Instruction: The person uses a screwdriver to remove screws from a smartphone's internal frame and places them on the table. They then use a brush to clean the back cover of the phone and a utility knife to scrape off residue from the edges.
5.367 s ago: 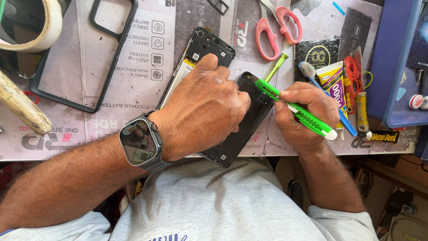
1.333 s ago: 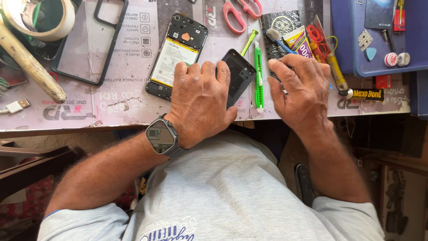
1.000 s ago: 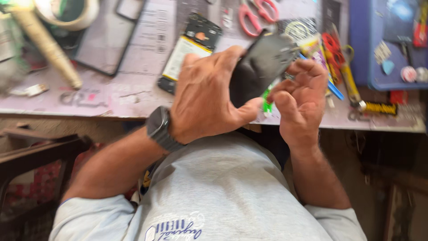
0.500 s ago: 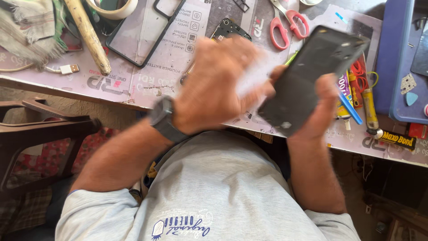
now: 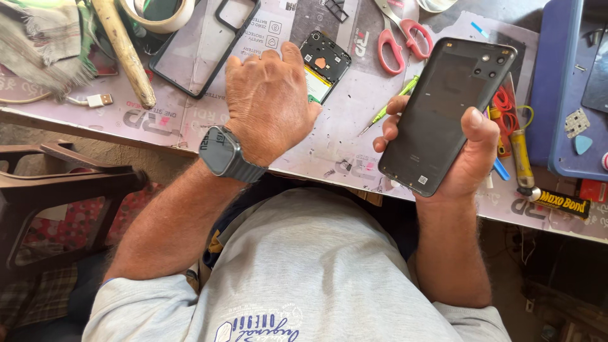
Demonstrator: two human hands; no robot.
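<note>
My right hand (image 5: 465, 155) holds a black phone back cover (image 5: 443, 114) up above the bench, inner side toward me, thumb on its right edge. My left hand (image 5: 269, 104), with a dark smartwatch on the wrist, lies palm down on the opened phone body (image 5: 322, 63), covering its lower half; the upper part with the camera holes shows beyond the fingers. A thin green tool (image 5: 389, 111) lies on the printed work mat (image 5: 342, 145) between the hands, its far end hidden behind the cover.
Red-handled scissors (image 5: 402, 35) lie at the back. A clear phone case with a black rim (image 5: 199, 47), a tape roll (image 5: 158, 16) and a wooden handle (image 5: 123, 50) sit to the left. A blue tray (image 5: 560, 88), a glue tube (image 5: 560, 202) and small tools crowd the right.
The back cover has come off the bench and is now raised in my right hand. My left hand let go of it and dropped onto the opened phone body. The green tool was put down.
</note>
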